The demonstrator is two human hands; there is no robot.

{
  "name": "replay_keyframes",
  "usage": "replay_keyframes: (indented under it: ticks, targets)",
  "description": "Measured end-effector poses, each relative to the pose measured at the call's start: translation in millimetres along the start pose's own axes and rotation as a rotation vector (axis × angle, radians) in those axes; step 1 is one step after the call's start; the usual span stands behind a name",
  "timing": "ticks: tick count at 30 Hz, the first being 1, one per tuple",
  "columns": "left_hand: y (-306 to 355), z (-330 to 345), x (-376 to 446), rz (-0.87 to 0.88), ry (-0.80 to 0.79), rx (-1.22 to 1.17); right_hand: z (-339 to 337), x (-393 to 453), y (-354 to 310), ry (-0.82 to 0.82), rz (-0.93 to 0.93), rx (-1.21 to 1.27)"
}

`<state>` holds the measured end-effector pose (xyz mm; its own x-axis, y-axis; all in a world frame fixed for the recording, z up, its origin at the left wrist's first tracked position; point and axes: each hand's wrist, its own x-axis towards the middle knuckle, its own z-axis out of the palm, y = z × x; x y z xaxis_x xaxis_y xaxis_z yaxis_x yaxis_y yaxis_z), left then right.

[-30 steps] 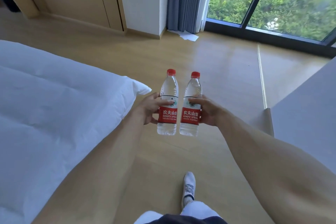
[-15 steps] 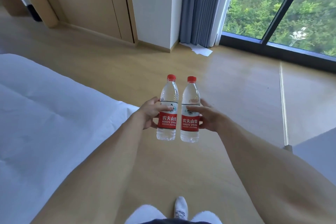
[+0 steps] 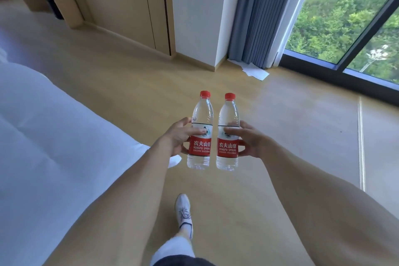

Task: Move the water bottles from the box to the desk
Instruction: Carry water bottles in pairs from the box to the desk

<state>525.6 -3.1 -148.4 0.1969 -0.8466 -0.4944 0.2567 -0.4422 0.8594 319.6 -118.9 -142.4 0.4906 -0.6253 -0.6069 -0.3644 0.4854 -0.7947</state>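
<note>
fingers (image 3: 182,122) seemingly hidden behind bottles (image 3: 200,127)

The person is going bare-armed, wearing a white laced sneaker (image 3: 183,211), white sock and dark shorts (image 3: 181,261) at six o'clock.

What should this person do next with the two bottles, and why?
Probably keep walking with both upright: the left hand grips one water bottle, the right hand the other bottle, both above bare floor, with no desk surface in clear view.
</note>
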Motion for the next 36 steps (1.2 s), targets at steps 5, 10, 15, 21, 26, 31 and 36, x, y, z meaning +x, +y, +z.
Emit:
replay_keyframes:
  ticks: [5, 10, 15, 21, 26, 31, 36]
  targets:
    - [42.0, -41.9, 82.9, -0.018, -0.006, -0.028, 10.3, 85.8, -63.6, -0.01, 0.001, -0.026]
    - [95.6, -83.5, 151.3, -0.007, 0.0, -0.042, 22.2, 159.6, -131.1, -0.041, -0.02, -0.03]
    - [136.7, -118.9, 205.6, 0.008, 0.045, -0.074, 30.9, 225.0, -186.0, -0.076, -0.028, -0.035]
    - [166.8, -165.1, 271.0, 0.026, 0.152, -0.149, 40.6, 317.9, -241.8, -0.153, -0.008, -0.079]
    - [191.0, -198.9, 331.7, 0.018, 0.231, -0.218, 52.0, 401.0, -286.3, -0.256, 0.02, -0.13]
    - [233.5, -231.4, 392.3, 0.021, 0.355, -0.283, 64.6, 487.2, -351.4, -0.366, 0.056, -0.214]
    - [269.4, -266.0, 434.6, 0.05, 0.494, -0.384, 83.0, 552.6, -414.6, -0.452, 0.066, -0.281]
